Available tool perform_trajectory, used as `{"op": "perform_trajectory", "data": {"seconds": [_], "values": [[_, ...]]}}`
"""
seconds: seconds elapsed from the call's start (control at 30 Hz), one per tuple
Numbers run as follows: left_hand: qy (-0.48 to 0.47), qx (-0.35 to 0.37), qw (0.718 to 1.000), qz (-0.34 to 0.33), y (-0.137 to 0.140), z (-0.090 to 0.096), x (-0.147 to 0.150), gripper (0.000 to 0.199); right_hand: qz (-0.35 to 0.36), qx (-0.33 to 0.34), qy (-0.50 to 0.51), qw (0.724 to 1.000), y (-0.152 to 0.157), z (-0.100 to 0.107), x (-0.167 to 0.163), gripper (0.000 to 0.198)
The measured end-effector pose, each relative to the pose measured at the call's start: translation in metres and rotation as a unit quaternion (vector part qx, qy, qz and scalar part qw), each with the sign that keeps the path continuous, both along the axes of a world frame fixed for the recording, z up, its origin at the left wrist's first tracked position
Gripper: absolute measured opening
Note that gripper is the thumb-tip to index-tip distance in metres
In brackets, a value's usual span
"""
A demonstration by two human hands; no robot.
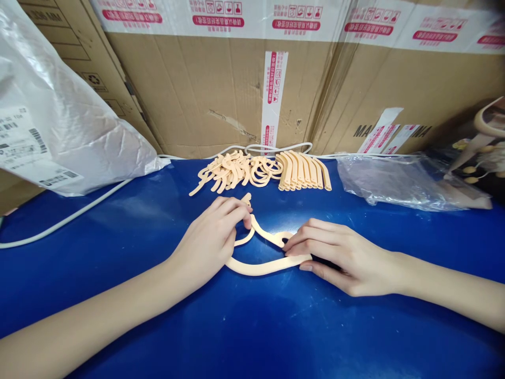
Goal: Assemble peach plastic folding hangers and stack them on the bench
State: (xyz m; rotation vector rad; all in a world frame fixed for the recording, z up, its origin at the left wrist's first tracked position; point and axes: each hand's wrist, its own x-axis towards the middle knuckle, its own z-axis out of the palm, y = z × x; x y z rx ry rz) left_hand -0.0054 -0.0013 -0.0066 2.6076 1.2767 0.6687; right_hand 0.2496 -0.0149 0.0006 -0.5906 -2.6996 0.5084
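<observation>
Several beige curved pieces, plastic-looking, lie between my hands on the blue tabletop. A long bowed beige piece (256,269) runs nearest to me; a slimmer wavy beige piece (266,232) with a looped end lies behind it. My left hand (215,231) is closed at the left side, its fingertips on the top of the wavy piece and a small knobbed end (246,199) sticking out beyond them. My palm hides where the parts meet. My right hand (343,255) pinches the right end of the bowed piece, with its fingertips also touching the looped end.
On the blue table (252,331), loose small beige parts (229,169), ring-like parts (262,171) and stacked bent tubes (303,171) lie farther back. A clear plastic bag (390,179) is at right, a white parcel bag (67,116) at left. Cardboard boxes (205,89) and a white cable (74,218) border the table.
</observation>
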Motion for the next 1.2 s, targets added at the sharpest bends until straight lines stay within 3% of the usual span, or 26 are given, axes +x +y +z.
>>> {"op": "perform_trajectory", "data": {"seconds": [0.17,0.67,0.87,1.0,1.13,1.2], "values": [[-0.004,0.014,1.000,0.009,0.0020,-0.0014,-0.0003,0.038,-0.008,0.013,0.020,1.000,-0.0022,-0.0017,0.0004,0.013],[-0.062,-0.057,0.996,0.024,0.0066,-0.0036,-0.0029,0.040,0.005,0.008,0.042,0.999,-0.0015,-0.0019,0.0003,0.007],[-0.074,-0.040,0.996,0.031,0.0090,-0.0069,-0.0048,0.044,0.023,0.012,0.057,0.998,-0.0018,-0.0044,0.0027,0.015],[-0.088,-0.054,0.994,0.030,0.0094,-0.0070,-0.0040,0.045,-0.023,0.065,0.049,0.996,-0.0022,-0.0023,0.0041,0.029],[-0.089,-0.073,0.993,0.028,0.0094,-0.0057,-0.0030,0.044,-0.055,0.081,-0.012,0.995,-0.0005,-0.0013,0.0028,0.050],[-0.086,-0.084,0.992,0.028,0.0095,-0.0048,-0.0029,0.044,-0.049,0.076,-0.046,0.995,0.0003,-0.0013,0.0018,0.049]]}}
